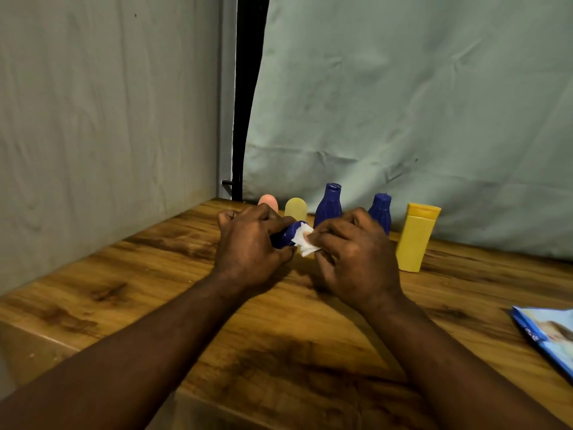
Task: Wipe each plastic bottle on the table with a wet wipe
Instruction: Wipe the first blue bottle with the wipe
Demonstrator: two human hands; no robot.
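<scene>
My left hand (248, 240) grips a small dark blue plastic bottle (286, 235) lying sideways above the wooden table (124, 290). My right hand (356, 252) pinches a white wet wipe (305, 243) against the bottle's end. Behind my hands stand two more blue bottles (329, 206) (380, 211), a pale yellow bottle (296, 207), a pink bottle (267, 201) and a taller yellow flip-cap bottle (415, 237), all upright near the back edge.
A blue wet-wipe packet (548, 336) lies at the table's right edge. Grey-green cloth hangs behind the table and a grey wall stands to the left, with a dark gap between them.
</scene>
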